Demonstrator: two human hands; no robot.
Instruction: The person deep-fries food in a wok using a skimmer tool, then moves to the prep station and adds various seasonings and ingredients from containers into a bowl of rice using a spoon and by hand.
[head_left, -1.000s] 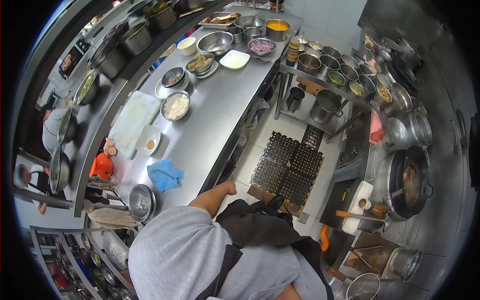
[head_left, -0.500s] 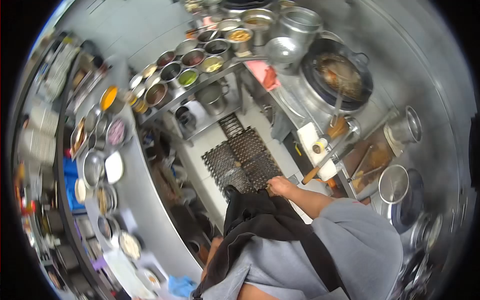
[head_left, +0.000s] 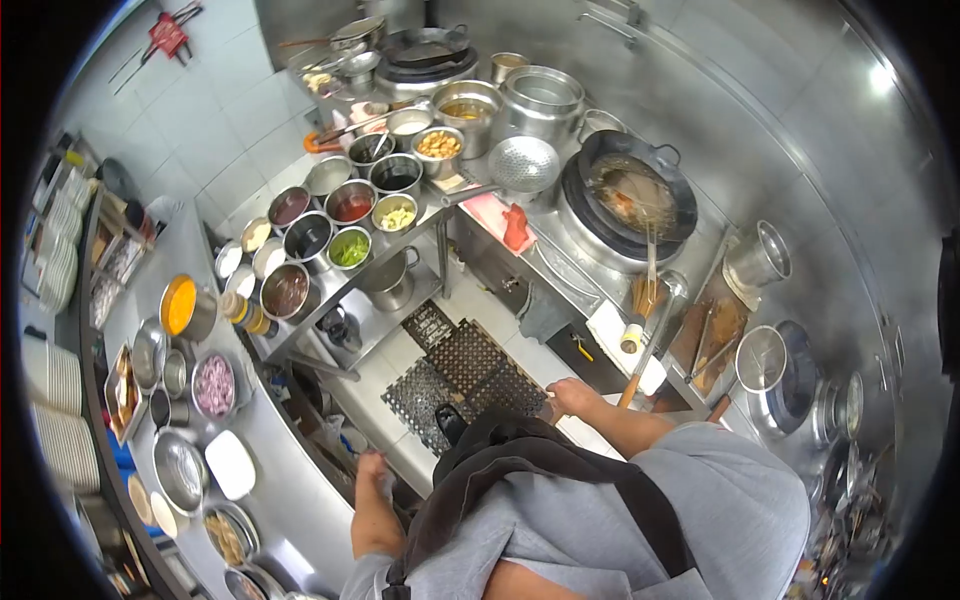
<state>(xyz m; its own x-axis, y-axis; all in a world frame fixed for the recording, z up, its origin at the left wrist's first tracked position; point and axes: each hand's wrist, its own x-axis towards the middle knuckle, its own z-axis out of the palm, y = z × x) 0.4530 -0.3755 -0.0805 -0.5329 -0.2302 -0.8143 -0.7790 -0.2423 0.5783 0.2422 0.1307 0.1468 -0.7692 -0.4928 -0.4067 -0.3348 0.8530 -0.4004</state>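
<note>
My left hand [head_left: 372, 466] hangs low beside the steel prep counter [head_left: 300, 500], its fingers curled; whether they hold anything is too small to tell. In front of my apron on the other side is my right hand [head_left: 568, 397], closed, with something small and brownish at its fingers that I cannot make out. It is nearest to the wooden handle of a long tool [head_left: 632, 385] at the stove's edge. A dark wok [head_left: 630, 195] with bubbling liquid and a ladle in it sits on the burner beyond.
Many sauce and ingredient pots [head_left: 350, 203] crowd a steel stand ahead. A perforated strainer [head_left: 524, 164] lies left of the wok. Bowls, including chopped onion [head_left: 214, 386], line the left counter. Black perforated mats [head_left: 470, 362] cover part of the floor.
The view has swung right from the prep counter toward the stove and wok. My right hand has come into view, and my left hand now shows beside the counter.
</note>
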